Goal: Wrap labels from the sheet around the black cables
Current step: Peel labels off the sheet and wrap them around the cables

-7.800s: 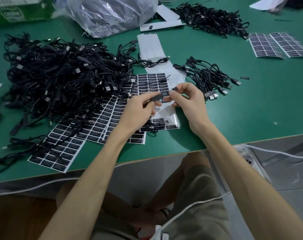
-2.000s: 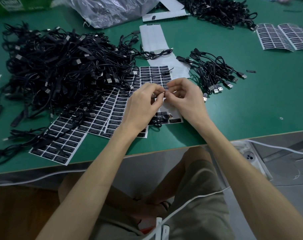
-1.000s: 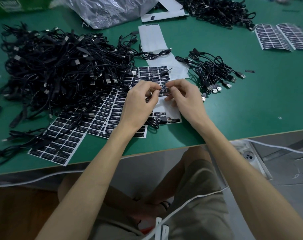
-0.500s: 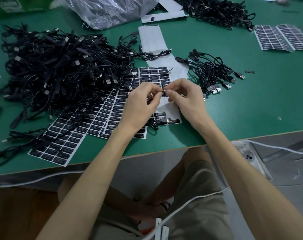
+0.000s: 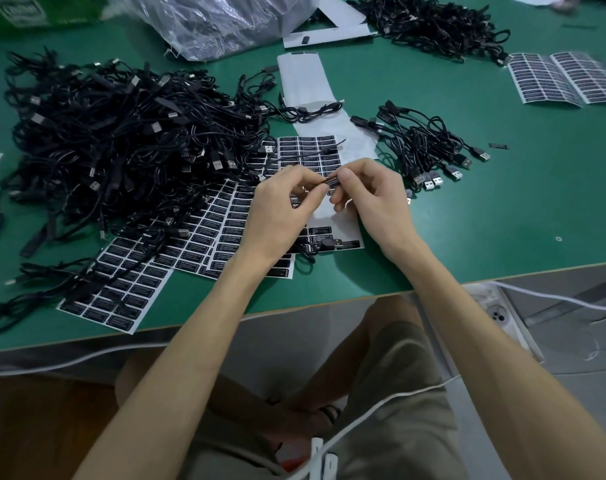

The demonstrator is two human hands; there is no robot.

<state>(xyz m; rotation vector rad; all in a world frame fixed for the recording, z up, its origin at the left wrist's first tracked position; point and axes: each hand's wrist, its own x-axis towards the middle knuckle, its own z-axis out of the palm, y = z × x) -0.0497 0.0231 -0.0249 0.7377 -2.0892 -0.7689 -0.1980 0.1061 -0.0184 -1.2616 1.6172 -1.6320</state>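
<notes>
Black cable [image 5: 331, 182] pinched, table edge [image 5: 329, 293] near

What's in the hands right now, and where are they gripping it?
One black cable, pinched by the left hand and the right hand side by side on one short stretch between their fingertips.

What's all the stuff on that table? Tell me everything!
table: one, green, underneath
cable heap: one, black, left
small cable bunch: one, black, right of hands
far cable pile: one, black, top
label sheets: several, black-on-white, under the hands
spare label sheets: about two, black-on-white, far right
backing strip: one, white, middle
plastic bag: one, clear, top
box: one, green, top-left corner
held cable: one, black, between the hands
left hand: one, pinching held cable
right hand: one, pinching held cable
</notes>
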